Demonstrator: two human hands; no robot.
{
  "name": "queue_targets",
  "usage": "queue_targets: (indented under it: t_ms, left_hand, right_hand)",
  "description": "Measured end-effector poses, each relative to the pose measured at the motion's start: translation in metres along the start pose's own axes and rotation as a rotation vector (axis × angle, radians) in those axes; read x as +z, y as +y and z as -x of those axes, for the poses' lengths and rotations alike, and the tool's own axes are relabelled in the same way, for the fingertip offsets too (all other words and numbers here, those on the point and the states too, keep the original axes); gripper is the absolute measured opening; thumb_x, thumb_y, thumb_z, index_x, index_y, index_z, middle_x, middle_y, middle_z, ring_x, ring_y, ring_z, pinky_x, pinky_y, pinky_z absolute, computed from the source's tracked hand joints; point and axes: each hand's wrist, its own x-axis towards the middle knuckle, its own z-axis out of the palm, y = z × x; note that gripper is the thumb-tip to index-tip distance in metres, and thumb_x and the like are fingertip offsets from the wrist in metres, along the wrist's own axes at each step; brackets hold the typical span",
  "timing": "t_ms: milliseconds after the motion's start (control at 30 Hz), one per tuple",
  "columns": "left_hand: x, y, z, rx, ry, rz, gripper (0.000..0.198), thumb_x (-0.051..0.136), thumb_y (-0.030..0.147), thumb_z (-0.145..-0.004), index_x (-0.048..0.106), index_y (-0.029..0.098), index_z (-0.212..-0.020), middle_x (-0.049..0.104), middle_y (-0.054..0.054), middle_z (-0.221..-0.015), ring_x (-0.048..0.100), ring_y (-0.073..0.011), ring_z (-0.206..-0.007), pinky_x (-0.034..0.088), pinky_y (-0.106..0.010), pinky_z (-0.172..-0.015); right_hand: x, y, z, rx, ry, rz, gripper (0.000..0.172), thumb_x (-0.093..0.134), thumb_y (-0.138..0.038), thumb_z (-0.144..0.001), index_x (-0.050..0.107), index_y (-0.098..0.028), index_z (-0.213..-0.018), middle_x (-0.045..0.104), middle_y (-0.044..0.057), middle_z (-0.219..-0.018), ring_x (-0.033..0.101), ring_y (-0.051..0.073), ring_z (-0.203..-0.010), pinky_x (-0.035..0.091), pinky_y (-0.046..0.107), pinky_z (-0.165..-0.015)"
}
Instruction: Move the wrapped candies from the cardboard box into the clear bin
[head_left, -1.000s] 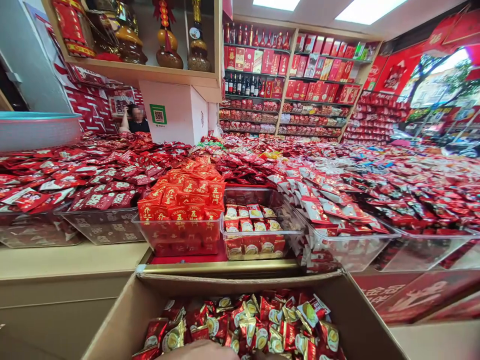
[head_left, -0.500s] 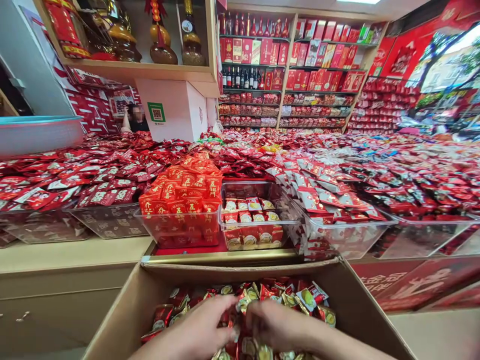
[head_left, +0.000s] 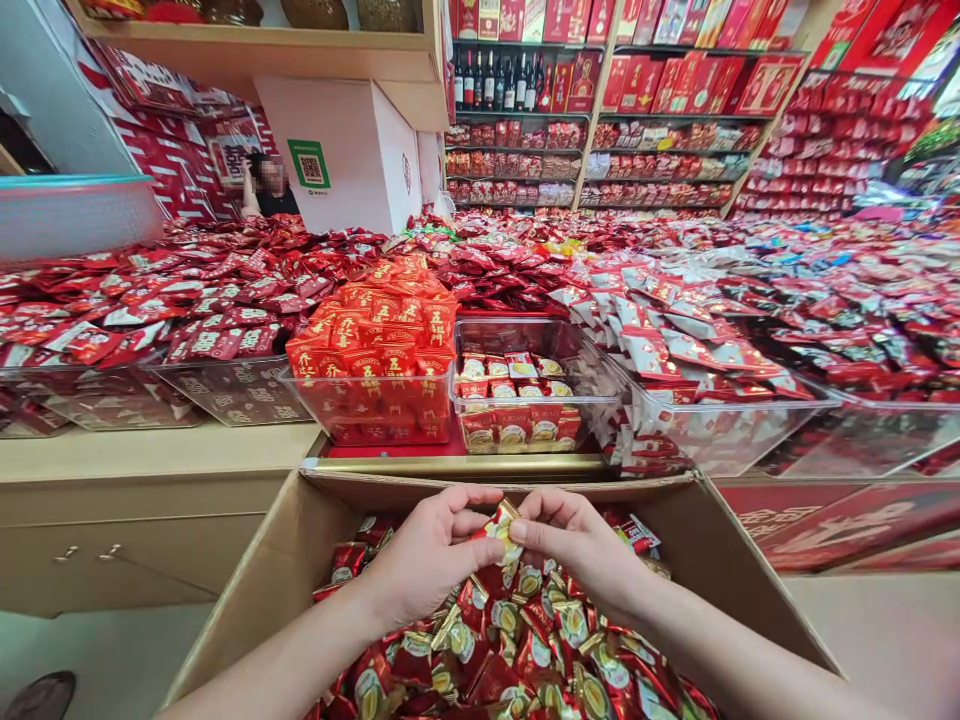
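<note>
Over an open cardboard box (head_left: 750,575), my left hand (head_left: 427,555) and my right hand (head_left: 581,545) pinch one small wrapped candy (head_left: 504,530) between them. Its wrapper is red and gold with a yellow fruit picture. Thumbs and fingertips of both hands meet the wrapper from either side. Loose candies (head_left: 491,640) in like wrappers fill the box below, partly hidden by my forearms. Just beyond the box, a clear plastic bin (head_left: 540,401) holds candies of similar look in stacked rows, marked DURIAN.
A bin of orange packets (head_left: 375,345) stands left of the candy bin, and a bin of white-and-red packets (head_left: 675,345) right. More heaped bins line the counter (head_left: 150,450). Behind are stocked shelves (head_left: 525,115). A person (head_left: 270,190) is at the back left.
Both hands have risen from among the loose candies and now hold one candy above them. The view has tilted down, showing more of the box's contents.
</note>
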Motion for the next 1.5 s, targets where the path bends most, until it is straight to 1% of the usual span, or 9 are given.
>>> queue_targets:
  t_ms: [100,267,433,600,800,967,1167,1367,1500]
  left_hand:
    - [-0.001,0.004,0.0,0.008,0.047,-0.003,0.042,0.056,0.022,-0.075,0.038,0.016,-0.112,0.063,-0.003,-0.075,0.058,-0.0135,-0.065,0.041,-0.026,-0.061]
    - [-0.003,0.002,0.0,0.046,0.093,-0.128,0.051,0.057,0.022,-0.074,0.033,0.02,-0.118,0.062,0.0,-0.067,0.056,-0.0131,-0.059,0.037,-0.023,-0.053]
    - [-0.002,0.005,0.0,0.102,0.153,-0.147,0.045,0.054,0.026,-0.076,0.037,0.018,-0.117,0.059,0.003,-0.058,0.047,-0.0086,-0.046,0.028,-0.018,-0.043]
    - [-0.004,0.013,0.003,0.101,0.177,-0.307,0.043,0.053,0.023,-0.075,0.041,0.017,-0.116,0.057,0.004,-0.057,0.04,-0.0074,-0.046,0.028,-0.018,-0.044]
    - [-0.007,0.018,0.003,0.095,0.152,-0.19,0.052,0.053,0.027,-0.075,0.03,0.02,-0.121,0.058,0.003,-0.067,0.046,-0.0082,-0.048,0.032,-0.017,-0.043]
    - [-0.007,0.015,0.007,0.119,0.152,-0.405,0.048,0.054,0.02,-0.072,0.037,0.022,-0.116,0.053,0.007,-0.058,0.049,-0.0098,-0.051,0.037,-0.02,-0.049]
    - [-0.005,0.024,0.013,0.216,0.233,-0.315,0.034,0.053,0.028,-0.075,0.042,0.021,-0.107,0.052,0.007,-0.056,0.05,-0.0096,-0.051,0.039,-0.019,-0.049]
    - [-0.011,0.025,0.009,0.269,0.276,-0.218,0.028,0.047,0.027,-0.078,0.042,0.019,-0.104,0.055,0.003,-0.069,0.057,-0.0128,-0.061,0.045,-0.026,-0.06]
    - [-0.013,0.017,0.006,0.288,0.262,-0.282,0.026,0.045,0.024,-0.08,0.042,0.02,-0.106,0.054,0.004,-0.069,0.057,-0.012,-0.061,0.045,-0.026,-0.061]
  right_hand:
    - [0.001,-0.001,-0.002,0.001,0.021,-0.131,0.022,0.063,-0.03,-0.066,0.047,-0.016,-0.063,0.05,-0.005,-0.055,0.041,0.006,-0.049,0.031,0.021,-0.05]
    - [0.0,0.0,-0.003,-0.052,0.022,-0.023,0.018,0.064,-0.028,-0.066,0.052,-0.015,-0.068,0.05,-0.004,-0.06,0.04,0.006,-0.054,0.031,0.02,-0.052]
    - [0.004,0.004,-0.003,-0.028,0.124,-0.266,0.015,0.058,-0.024,-0.07,0.047,-0.017,-0.063,0.046,-0.006,-0.057,0.038,0.006,-0.052,0.03,0.02,-0.051]
    - [0.006,0.005,-0.003,-0.075,0.017,-0.097,0.019,0.063,-0.026,-0.067,0.051,-0.018,-0.08,0.05,-0.004,-0.066,0.043,0.008,-0.059,0.034,0.021,-0.056]
    - [0.006,0.01,-0.002,-0.056,0.103,-0.127,0.018,0.058,-0.031,-0.07,0.047,-0.017,-0.066,0.049,-0.004,-0.059,0.041,0.007,-0.052,0.034,0.021,-0.053]
    - [0.009,-0.009,0.0,-0.193,-0.113,0.426,0.037,0.062,-0.027,-0.065,0.051,-0.02,-0.099,0.058,0.002,-0.088,0.052,0.014,-0.079,0.04,0.027,-0.071]
    - [0.019,-0.059,0.005,-0.365,-0.281,0.924,0.024,0.053,-0.014,-0.07,0.056,-0.02,-0.093,0.062,0.001,-0.088,0.055,0.013,-0.077,0.041,0.024,-0.069]
    - [-0.014,-0.146,-0.028,-0.49,0.226,1.23,0.01,0.053,-0.024,-0.07,0.055,-0.015,-0.074,0.055,-0.002,-0.06,0.048,0.008,-0.053,0.036,0.021,-0.051]
    - [-0.039,-0.173,-0.06,-0.378,0.249,1.592,0.013,0.056,-0.018,-0.063,0.056,-0.016,-0.076,0.056,-0.002,-0.064,0.047,0.009,-0.055,0.033,0.021,-0.051]
